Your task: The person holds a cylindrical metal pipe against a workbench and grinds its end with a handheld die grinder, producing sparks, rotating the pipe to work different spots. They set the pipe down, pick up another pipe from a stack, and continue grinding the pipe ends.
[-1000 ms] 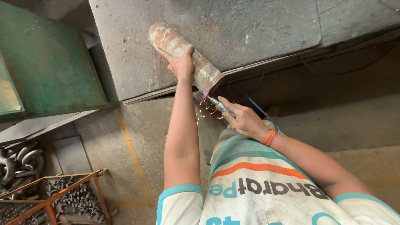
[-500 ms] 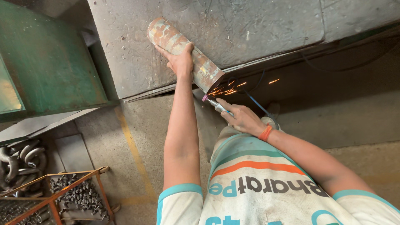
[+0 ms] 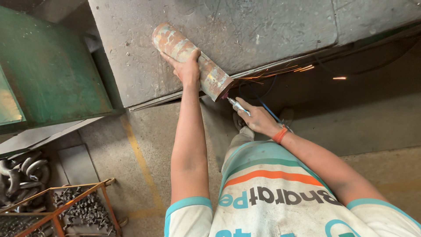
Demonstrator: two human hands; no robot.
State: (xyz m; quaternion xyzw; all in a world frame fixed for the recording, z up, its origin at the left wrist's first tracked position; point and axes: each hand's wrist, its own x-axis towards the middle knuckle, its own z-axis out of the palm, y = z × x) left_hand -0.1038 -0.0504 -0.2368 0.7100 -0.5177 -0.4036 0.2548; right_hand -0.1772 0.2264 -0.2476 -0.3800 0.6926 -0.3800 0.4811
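Forearms frame the near field, both reaching up and away from our striped shirt toward the work. Our right hand (image 3: 259, 119), marked by an orange wristband (image 3: 279, 134), has its grip wrapped closed around a slim pencil-type grinder (image 3: 237, 105), whose tip meets the lower open end of a rusty steel pipe (image 3: 193, 60); a blue hose (image 3: 268, 109) trails back from the tool past the wrist. Our left hand (image 3: 187, 68), arm fully extended, clamps its grip over the middle of the pipe, thumb on one side and fingers on the other, pressing it against the grey steel tabletop (image 3: 272, 30). The pipe lies slanted across the tabletop with its lower end overhanging the near edge, where sparks (image 3: 302, 69) stream off to the right. We judge that the step goes best with the pipe held firmly so it cannot roll, the tool tip applied lightly and moved steadily around the rim, and the spark stream directed away from the body and the hose. Farther off at lower left, a rack of bent pipe fittings (image 3: 22, 169) stands on the concrete floor (image 3: 149, 145), beside a green metal panel (image 3: 48, 66).
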